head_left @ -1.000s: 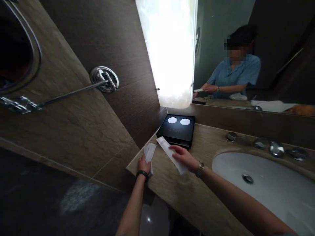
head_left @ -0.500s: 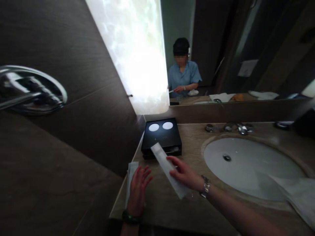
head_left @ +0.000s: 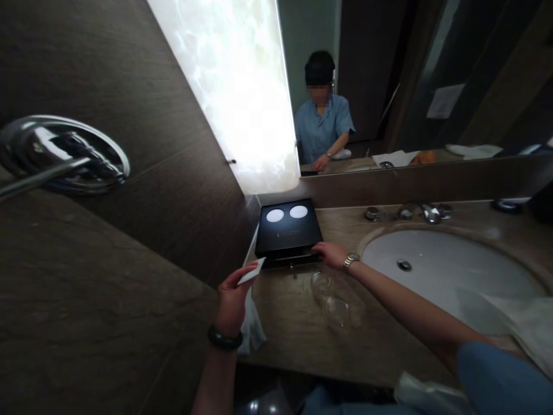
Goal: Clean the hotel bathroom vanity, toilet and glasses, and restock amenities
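Observation:
A black box [head_left: 290, 235] with two white discs on top stands in the counter's corner, its front drawer slightly out. My left hand [head_left: 233, 291] pinches a small white packet [head_left: 252, 273] at the box's front left. At the drawer's right end is my right hand [head_left: 329, 254]; its fingers are bent at the opening, and whatever they grip is hidden. White flat packets [head_left: 253, 325] lie beside my left wrist. Two clear glasses [head_left: 336, 311] are on the counter in front of the box.
An oval sink [head_left: 436, 265] with a chrome tap [head_left: 430, 213] is on the right, a white cloth [head_left: 518, 317] over its near edge. A chrome fixture [head_left: 69, 154] sticks out from the left wall. The mirror shows a person in blue.
The long white packet has left my right hand, which moved up and right to the drawer. My left hand was open and now holds a small packet. Glasses have come into view.

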`<state>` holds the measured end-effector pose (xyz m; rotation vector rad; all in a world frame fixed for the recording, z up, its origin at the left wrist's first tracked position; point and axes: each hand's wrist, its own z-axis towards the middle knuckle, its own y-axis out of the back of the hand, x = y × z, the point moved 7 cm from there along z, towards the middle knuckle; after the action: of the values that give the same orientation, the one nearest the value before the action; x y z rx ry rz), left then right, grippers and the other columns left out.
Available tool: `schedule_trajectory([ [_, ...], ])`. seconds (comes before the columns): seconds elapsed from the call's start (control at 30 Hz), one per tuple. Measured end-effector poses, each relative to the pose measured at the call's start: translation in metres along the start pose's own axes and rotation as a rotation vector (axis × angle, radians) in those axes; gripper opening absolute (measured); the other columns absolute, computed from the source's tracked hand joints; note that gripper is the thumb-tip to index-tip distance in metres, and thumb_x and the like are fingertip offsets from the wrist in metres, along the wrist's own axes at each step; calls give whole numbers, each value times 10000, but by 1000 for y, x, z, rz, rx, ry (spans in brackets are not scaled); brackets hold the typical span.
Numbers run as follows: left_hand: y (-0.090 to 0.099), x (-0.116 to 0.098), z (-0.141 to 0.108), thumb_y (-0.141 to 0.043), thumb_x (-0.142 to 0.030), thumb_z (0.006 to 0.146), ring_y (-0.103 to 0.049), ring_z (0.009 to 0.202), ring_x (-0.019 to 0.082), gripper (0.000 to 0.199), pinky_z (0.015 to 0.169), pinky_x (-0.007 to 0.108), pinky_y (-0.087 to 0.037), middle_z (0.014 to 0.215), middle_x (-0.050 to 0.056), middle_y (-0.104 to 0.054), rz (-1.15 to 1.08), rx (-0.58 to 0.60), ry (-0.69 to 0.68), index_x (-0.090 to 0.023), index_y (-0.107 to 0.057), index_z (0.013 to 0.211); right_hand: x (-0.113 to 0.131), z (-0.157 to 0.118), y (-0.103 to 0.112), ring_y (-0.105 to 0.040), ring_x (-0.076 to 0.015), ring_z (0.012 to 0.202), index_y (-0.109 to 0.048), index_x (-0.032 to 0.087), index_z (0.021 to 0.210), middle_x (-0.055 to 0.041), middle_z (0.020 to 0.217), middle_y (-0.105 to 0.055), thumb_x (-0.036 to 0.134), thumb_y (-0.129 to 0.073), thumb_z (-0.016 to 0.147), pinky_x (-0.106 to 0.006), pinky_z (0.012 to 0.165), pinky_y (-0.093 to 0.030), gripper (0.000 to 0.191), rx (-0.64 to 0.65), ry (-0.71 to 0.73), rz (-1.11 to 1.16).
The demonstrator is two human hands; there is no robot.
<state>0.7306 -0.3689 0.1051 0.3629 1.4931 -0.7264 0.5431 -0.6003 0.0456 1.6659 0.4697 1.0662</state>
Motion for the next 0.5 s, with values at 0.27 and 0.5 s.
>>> schedule_trajectory([
  [0.27,-14,34,8,-837,-258,615,-694,1056,238,219,1048,399,-489,1009,63,-780,101,142,53,-208,-788,823,-8,1,-21,-688,-279,1001,-746,227,1156,-94,1076,-750,160,-577,863,-319,811,-484,345,109,-17,-22],
  [0.5,-22,64,28,-785,-142,587,-676,1123,304,131,1043,450,-504,963,112,-781,247,231,54,-173,-769,713,-5,-14,-22,-708,-195,804,-778,246,1082,-35,879,-773,129,-587,804,-252,710,-469,357,178,7,94],
])
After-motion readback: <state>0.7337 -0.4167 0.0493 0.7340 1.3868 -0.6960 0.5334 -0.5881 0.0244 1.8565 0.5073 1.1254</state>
